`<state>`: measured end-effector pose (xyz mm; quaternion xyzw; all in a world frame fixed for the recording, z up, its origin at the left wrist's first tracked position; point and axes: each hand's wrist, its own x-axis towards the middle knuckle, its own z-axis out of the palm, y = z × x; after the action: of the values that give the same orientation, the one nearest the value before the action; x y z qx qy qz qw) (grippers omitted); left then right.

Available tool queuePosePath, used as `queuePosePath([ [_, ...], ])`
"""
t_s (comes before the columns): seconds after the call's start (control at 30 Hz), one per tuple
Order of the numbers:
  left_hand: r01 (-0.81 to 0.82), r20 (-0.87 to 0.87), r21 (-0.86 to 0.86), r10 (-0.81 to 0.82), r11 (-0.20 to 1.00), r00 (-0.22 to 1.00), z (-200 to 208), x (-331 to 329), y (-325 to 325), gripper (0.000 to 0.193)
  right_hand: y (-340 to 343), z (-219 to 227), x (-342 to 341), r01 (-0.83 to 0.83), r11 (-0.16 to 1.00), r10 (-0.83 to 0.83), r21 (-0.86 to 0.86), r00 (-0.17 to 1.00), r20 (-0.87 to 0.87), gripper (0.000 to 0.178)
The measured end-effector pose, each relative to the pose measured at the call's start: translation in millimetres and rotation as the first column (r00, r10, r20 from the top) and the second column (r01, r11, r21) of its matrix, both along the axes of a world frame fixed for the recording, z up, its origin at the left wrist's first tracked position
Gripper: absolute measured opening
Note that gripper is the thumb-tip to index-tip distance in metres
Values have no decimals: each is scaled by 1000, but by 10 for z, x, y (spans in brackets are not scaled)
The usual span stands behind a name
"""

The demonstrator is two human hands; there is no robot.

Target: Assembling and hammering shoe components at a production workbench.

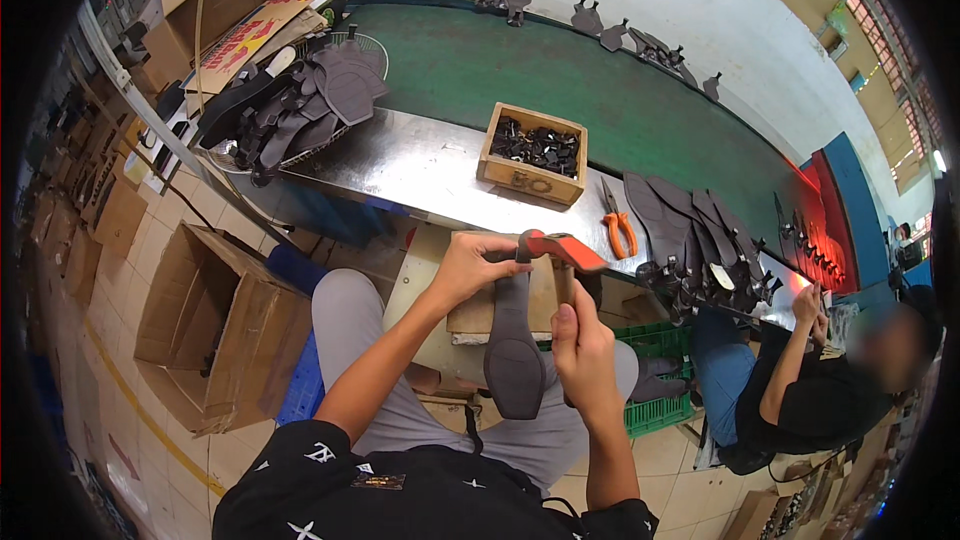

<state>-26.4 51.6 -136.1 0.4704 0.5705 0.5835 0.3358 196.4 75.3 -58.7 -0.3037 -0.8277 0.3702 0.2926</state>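
Observation:
My left hand (pixel 470 268) pinches the heel end of a dark grey shoe sole (pixel 515 360), whose broad toe end points toward me. My right hand (pixel 585 352) is wrapped round the wooden handle of a hammer (pixel 563 248) with a red head. The hammer head is raised beside my left fingertips; whether it touches the sole I cannot tell. Under the sole lies a wooden block (pixel 478 315) on a pale stand between my knees. Ahead on the metal bench are a wooden box (pixel 485 172) of small black parts and orange-handled pliers (pixel 620 232).
Dark soles (pixel 665 225) lie piled on the bench at right; more fill a wire basket (pixel 376 58) at left. A green belt (pixel 440 50) runs behind. A cardboard box (pixel 235 340) stands at left, a green crate (pixel 660 415) and a seated co-worker (pixel 820 390) at right.

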Motion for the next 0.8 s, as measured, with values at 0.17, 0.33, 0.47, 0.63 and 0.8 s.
queuePosePath([
  [0.17, -4, -50, 6, 4, 1000, 999, 6, -10, -6, 26, -35, -116, 53, 43, 998, -43, 38, 999, -9, 36],
  [0.33, -26, -41, 39, 27, 999, 999, -23, -18, -7, 26, -70, 9, -13, -6, 1000, 6, -13, 1000, 25, 35],
  [0.47, -11, -250, 18, 15, 1000, 968, -87, -24, -85, 64, -160, 553, 59, 31, 972, -10, 232, 996, -90, 40],
  [0.63, -76, -544, -21, 52, 997, 837, -164, -50, -118, 112, -217, 683, -96, 32, 998, -14, 54, 950, -312, 38],
  [0.8, -106, -617, -59, 47, 993, 786, -174, -99, -82, 112, -47, 530, -116, -54, 992, 33, 117, 984, 174, 41],
])
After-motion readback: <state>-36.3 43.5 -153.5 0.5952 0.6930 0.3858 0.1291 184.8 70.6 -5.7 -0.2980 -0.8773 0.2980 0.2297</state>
